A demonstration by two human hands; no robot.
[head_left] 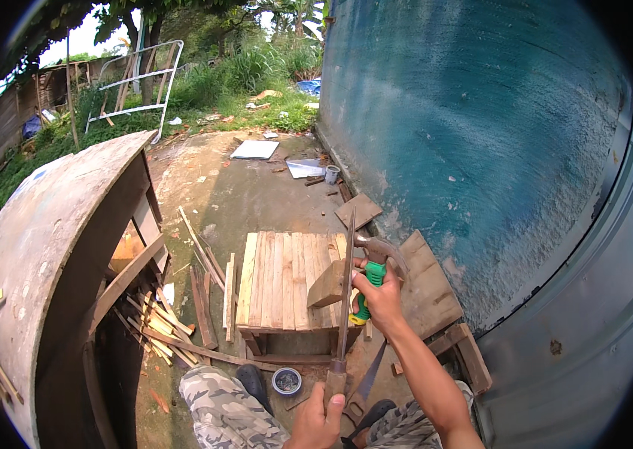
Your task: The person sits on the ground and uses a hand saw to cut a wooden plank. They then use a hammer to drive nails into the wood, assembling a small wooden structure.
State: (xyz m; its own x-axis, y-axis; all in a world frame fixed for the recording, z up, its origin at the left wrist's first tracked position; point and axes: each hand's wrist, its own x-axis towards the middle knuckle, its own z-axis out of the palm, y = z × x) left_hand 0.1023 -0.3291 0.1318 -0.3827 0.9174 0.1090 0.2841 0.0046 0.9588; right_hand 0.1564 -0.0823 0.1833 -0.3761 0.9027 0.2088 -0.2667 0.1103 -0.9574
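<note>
The long metal blade (346,307) stood upright in front of the body, its wooden handle clamped in the grip of the left hand (313,421), and its upper part rose past the right edge of the slatted worktop (279,277). The right hand (382,301) had its grip closed around the hammer (374,278), whose head sat right beside the blade; whether they touched could not be told. With the two tools so close, a stray swing might have glanced off the narrow metal and caught the fingers, and a loose left grip could have let the blade twist. The blade looked slim, dark and straight, its handle brown and worn. Just left of it, an angled wood block (325,286) showed over the pale slats. Below lay a handsaw (367,387) and a small round tub (286,381); farther left, loose wood strips (163,329) were heaped.
</note>
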